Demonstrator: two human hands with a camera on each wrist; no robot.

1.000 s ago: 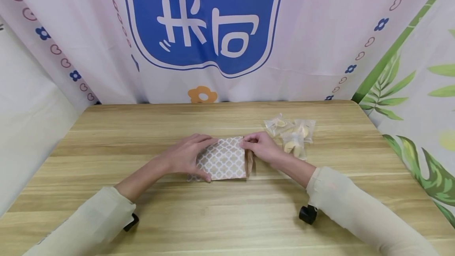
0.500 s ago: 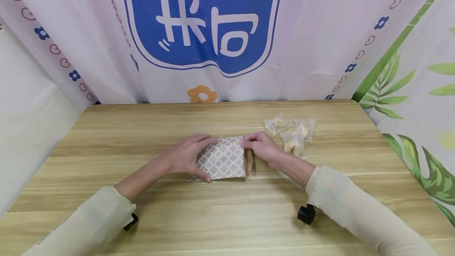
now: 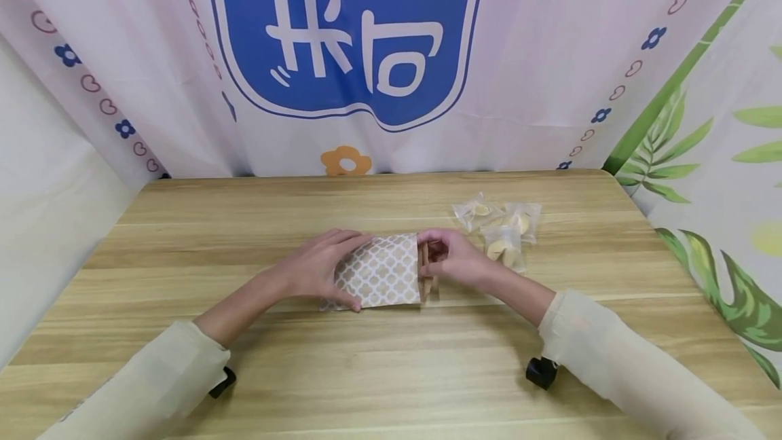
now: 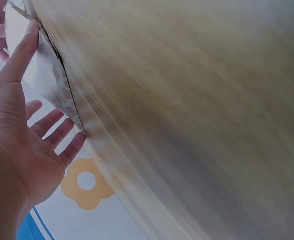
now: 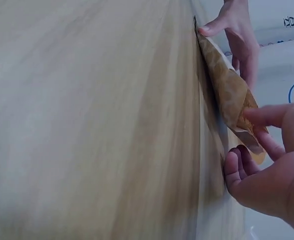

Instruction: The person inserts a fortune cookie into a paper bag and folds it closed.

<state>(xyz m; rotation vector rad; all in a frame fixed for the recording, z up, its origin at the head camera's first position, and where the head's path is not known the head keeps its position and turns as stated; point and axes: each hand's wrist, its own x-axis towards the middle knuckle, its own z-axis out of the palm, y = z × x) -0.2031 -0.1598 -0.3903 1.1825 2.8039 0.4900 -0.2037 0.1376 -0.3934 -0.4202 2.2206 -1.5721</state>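
On the wood-grain table [image 3: 366, 379], the left hand [image 3: 320, 263] rests spread wide on the rectangular white-and-tan patterned paper bag [image 3: 381, 273]; whether the right hand [image 3: 455, 258], at the bag's right opening, pinches, we cannot tell. We should part the layers gently.

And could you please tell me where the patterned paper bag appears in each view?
Head: the patterned paper bag lies slightly below the picture's centre.
Left wrist: it is at the upper left.
Right wrist: it is right of centre, mostly in the upper half.
Shared landmark: the person's left hand, touching it in all three.
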